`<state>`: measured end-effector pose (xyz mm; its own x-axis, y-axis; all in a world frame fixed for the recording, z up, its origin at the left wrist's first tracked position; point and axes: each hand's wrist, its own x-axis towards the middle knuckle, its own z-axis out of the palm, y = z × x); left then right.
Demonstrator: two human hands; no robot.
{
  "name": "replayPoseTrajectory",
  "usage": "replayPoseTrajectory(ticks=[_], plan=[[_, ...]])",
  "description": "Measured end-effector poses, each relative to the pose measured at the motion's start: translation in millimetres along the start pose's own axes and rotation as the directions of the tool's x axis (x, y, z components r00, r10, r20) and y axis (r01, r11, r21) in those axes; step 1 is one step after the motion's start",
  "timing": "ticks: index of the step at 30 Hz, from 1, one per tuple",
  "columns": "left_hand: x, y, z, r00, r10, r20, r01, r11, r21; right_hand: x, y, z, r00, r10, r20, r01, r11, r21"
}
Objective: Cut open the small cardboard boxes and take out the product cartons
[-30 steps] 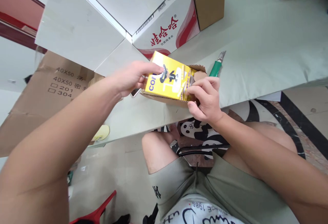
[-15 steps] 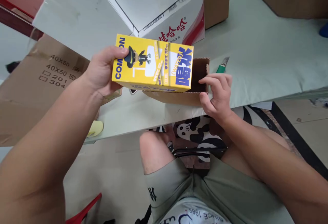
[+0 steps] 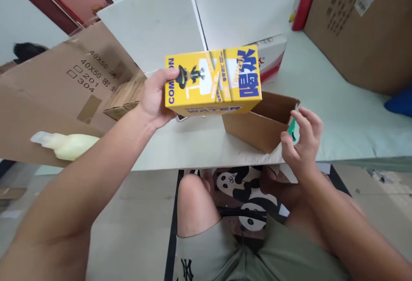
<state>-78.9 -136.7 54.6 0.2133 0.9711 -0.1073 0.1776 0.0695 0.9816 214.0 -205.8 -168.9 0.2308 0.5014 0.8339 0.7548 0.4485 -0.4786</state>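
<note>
My left hand [image 3: 160, 96] is closed around the left end of a yellow printed carton [image 3: 214, 77], its thumb on the top face and its other fingers underneath. Blue lettering and a cartoon figure in a hat cover the carton. It is held level above the table, partly over an open brown cardboard box [image 3: 254, 128]. At the box's right end is my right hand [image 3: 304, 141], thumb and index finger apart, their tips at the box's edge. Through the gap between them shows a green-handled utility knife [image 3: 292, 129], mostly hidden.
A large brown carton [image 3: 64, 101] with several folded pieces [image 3: 125, 96] stands left, near a pale yellow bottle [image 3: 75, 146]. Behind are a white box [image 3: 272, 55] with open flaps and, at right, another big carton [image 3: 360, 36]. A blue object [image 3: 401, 104] lies at the right edge.
The view has shifted, bringing more of the left side and the bottle into sight. The yellow carton stays in my left hand. My right index finger has moved from inside the box to its edge.
</note>
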Motion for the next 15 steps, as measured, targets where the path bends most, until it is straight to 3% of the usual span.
replayPoseTrajectory(ticks=[3,7,11,15], plan=[[11.3,-11.7,-8.5,0.999,0.036,0.009,-0.036,0.999,-0.009,20.2,-19.3,-6.5,1.000,-0.014,-0.008,0.014,1.000,0.001],[40.6,-22.2,-8.5,0.993,0.087,0.077,-0.079,0.992,-0.103,72.0,-49.4,0.3,0.989,-0.014,0.144,-0.005,0.991,0.131],[80.3,-21.9,3.8,0.977,0.145,0.155,-0.108,0.968,-0.227,135.3,-56.4,39.3,0.933,0.175,0.315,-0.283,0.898,0.338],[117.0,-15.8,15.3,0.966,0.143,0.217,-0.083,0.961,-0.264,187.4,-32.5,81.0,0.806,0.387,0.447,-0.583,0.649,0.489]])
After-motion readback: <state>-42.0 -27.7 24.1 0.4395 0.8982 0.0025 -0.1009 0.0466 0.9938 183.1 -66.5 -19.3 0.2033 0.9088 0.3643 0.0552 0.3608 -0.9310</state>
